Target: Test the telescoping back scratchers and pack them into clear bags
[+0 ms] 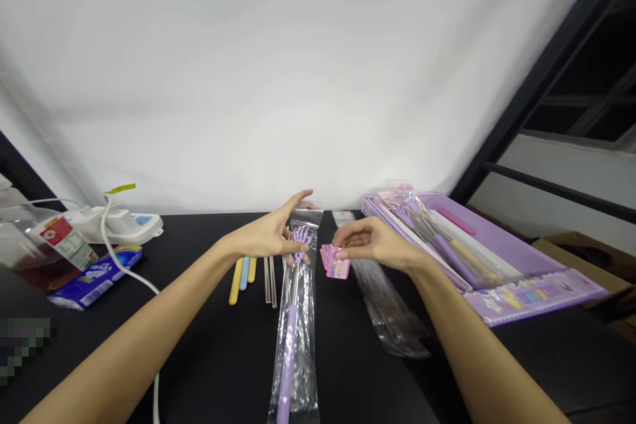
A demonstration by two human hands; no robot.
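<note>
A purple back scratcher (287,358) with a claw-shaped head lies lengthwise in a clear plastic bag (307,344) in front of me. My left hand (265,236) grips the scratcher's head through or at the upper part of the bag, thumb on top and index finger stretched away; some fingers are hidden. Just right of it, my right hand (370,242) pinches a few small pink printed cards (338,267) between thumb and fingers. Under and beside the right hand lies a stack of flat clear bags (385,308).
Yellow and blue handles (244,273) and metal rods (269,281) lie left of the bag. At right stands a purple box (497,245) with bagged back scratchers (447,245). A power strip (124,225), white cable (132,271), blue packet (97,276) and bottle (44,245) occupy the left.
</note>
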